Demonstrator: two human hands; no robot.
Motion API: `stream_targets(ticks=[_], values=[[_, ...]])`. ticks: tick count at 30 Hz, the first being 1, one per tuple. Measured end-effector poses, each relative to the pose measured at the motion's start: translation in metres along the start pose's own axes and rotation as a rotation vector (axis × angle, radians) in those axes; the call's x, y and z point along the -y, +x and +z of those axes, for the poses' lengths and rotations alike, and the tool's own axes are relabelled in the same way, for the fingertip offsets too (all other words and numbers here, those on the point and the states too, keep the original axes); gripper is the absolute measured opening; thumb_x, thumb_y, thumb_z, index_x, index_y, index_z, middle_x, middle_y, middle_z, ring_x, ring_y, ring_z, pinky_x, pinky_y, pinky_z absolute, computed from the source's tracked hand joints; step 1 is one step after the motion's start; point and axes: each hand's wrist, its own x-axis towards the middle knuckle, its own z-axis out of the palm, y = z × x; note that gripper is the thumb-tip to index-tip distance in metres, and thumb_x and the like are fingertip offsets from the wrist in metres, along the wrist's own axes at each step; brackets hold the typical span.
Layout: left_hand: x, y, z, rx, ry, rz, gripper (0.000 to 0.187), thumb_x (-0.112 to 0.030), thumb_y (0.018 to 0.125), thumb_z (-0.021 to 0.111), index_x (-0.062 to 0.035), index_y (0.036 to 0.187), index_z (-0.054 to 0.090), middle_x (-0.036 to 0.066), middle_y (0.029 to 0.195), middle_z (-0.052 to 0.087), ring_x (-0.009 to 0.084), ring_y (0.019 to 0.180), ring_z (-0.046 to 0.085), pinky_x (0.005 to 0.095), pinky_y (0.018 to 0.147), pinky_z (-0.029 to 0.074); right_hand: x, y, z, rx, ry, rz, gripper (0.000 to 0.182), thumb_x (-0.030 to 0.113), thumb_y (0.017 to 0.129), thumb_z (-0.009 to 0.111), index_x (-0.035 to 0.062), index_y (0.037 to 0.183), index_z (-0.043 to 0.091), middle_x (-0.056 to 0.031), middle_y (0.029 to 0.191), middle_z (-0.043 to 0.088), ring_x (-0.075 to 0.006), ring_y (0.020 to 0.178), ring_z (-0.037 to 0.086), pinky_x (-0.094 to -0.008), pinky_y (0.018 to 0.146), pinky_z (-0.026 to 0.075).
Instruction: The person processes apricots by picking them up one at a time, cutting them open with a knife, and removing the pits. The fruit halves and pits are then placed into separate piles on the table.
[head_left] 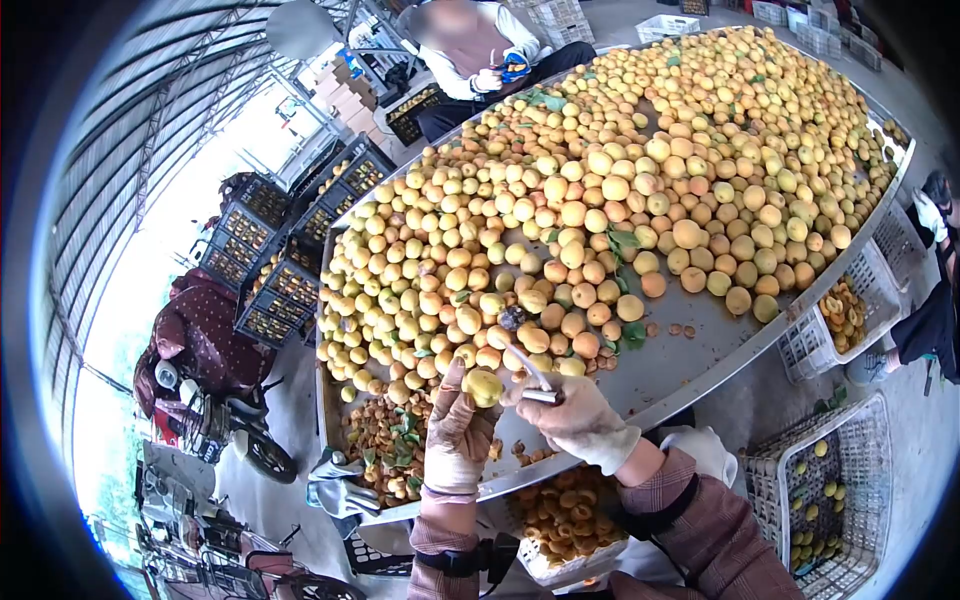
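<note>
My left hand, in a stained work glove, is closed around a yellow apricot held up over the near edge of the table. Just to its right, my right hand wears a pale glove and grips a small knife, its narrow blade angled up and left near the fruit. A large heap of apricots covers the metal table beyond both hands. Pits and scraps with green leaves lie left of my left hand. Below my wrists stands a crate of halved apricots.
A spare glove hangs at the table's left corner. At right stand a white crate with a few fruits and another crate with halves. Dark stacked crates and motorbikes are at left. A person works across the table.
</note>
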Motion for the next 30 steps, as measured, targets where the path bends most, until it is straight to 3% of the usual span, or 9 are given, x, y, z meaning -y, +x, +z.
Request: stream_targets(ticks=[3,7,8,13,19,21,23,28,30], values=[[-0.006,-0.004,-0.018,0.006,-0.047,-0.048,0.048,-0.008,0.088,0.063,0.0052,0.131,0.045,0.013,0.123,0.057,0.0235,0.112,0.057,0.0372,0.097,0.047,-0.013,-0.007,0.018,0.051,-0.264,-0.072,0.015,0.01,0.087,0.06,0.0054,0.098,0.07,0.0008,0.076,0.061,-0.0062,0.065,0.053,-0.0237,0.057,0.043],[-0.008,-0.013,-0.019,-0.001,-0.079,-0.033,0.046,-0.008,0.087,0.065,0.0046,0.128,0.049,0.014,0.12,0.059,0.0236,0.107,0.059,0.0364,0.093,0.049,-0.02,-0.009,0.028,-0.024,-0.633,-0.204,0.015,0.014,0.081,0.063,0.01,0.095,0.069,-0.0108,0.071,0.065,-0.0206,0.061,0.06,-0.0308,0.06,0.048],[-0.007,-0.014,-0.019,-0.002,-0.079,-0.033,0.045,-0.008,0.087,0.065,0.0044,0.127,0.05,0.014,0.119,0.06,0.0236,0.106,0.06,0.0362,0.092,0.049,-0.026,-0.007,0.029,-0.058,-0.622,-0.226,0.015,0.016,0.08,0.064,0.0114,0.093,0.069,-0.0138,0.07,0.063,-0.026,0.06,0.06,-0.0328,0.059,0.049],[-0.007,-0.019,-0.011,-0.036,-0.068,0.011,0.044,-0.006,0.085,0.067,0.0042,0.125,0.052,0.013,0.114,0.062,0.0229,0.102,0.062,0.0339,0.088,0.051,-0.026,-0.007,0.034,-0.062,-0.639,-0.167,0.016,0.015,0.079,0.063,0.0089,0.093,0.068,-0.0142,0.071,0.063,-0.0266,0.06,0.061,-0.0332,0.059,0.048],[-0.011,-0.031,0.012,-0.071,0.686,0.112,0.051,0.002,0.082,0.068,0.0048,0.129,0.049,0.012,0.117,0.062,0.0183,0.104,0.06,0.03,0.091,0.049,-0.014,-0.005,0.036,-0.075,-0.754,-0.071,0.018,0.022,0.078,0.065,0.0091,0.092,0.067,-0.0164,0.074,0.064,-0.0337,0.068,0.063,-0.0385,0.06,0.05],[-0.006,-0.028,0.016,-0.095,0.669,0.124,0.054,0.004,0.08,0.07,0.0046,0.13,0.049,0.01,0.113,0.062,0.0154,0.1,0.06,0.0281,0.089,0.049,-0.018,-0.003,0.038,-0.095,-0.771,-0.094,0.019,0.026,0.079,0.065,0.0112,0.091,0.067,-0.0174,0.075,0.064,-0.0374,0.071,0.062,-0.0422,0.061,0.05],[-0.001,-0.025,0.019,-0.128,0.634,0.18,0.057,0.003,0.078,0.072,0.0045,0.129,0.049,0.008,0.109,0.063,0.0148,0.095,0.06,0.0277,0.088,0.049,-0.037,0.0,0.042,-0.215,-0.682,-0.278,0.021,0.026,0.079,0.066,0.0109,0.092,0.066,-0.0171,0.074,0.064,-0.0377,0.071,0.062,-0.042,0.061,0.051],[-0.011,-0.019,0.032,-0.128,0.841,0.146,0.051,-0.003,0.073,0.079,0.0034,0.119,0.057,0.007,0.104,0.064,0.0119,0.09,0.059,0.0262,0.081,0.05,-0.033,-0.002,0.042,-0.209,-0.645,-0.284,0.02,0.022,0.081,0.065,0.0083,0.096,0.065,-0.0132,0.074,0.067,-0.0309,0.067,0.065,-0.0379,0.061,0.051],[-0.019,-0.019,0.031,-0.1,0.805,0.053,0.051,-0.003,0.073,0.078,0.0033,0.119,0.058,0.006,0.103,0.064,0.0113,0.09,0.059,0.0257,0.081,0.05,-0.041,-0.001,0.04,0.156,0.327,0.049,0.021,0.02,0.083,0.067,0.0042,0.096,0.066,-0.0021,0.071,0.065,-0.0143,0.064,0.06,-0.0305,0.059,0.049]])
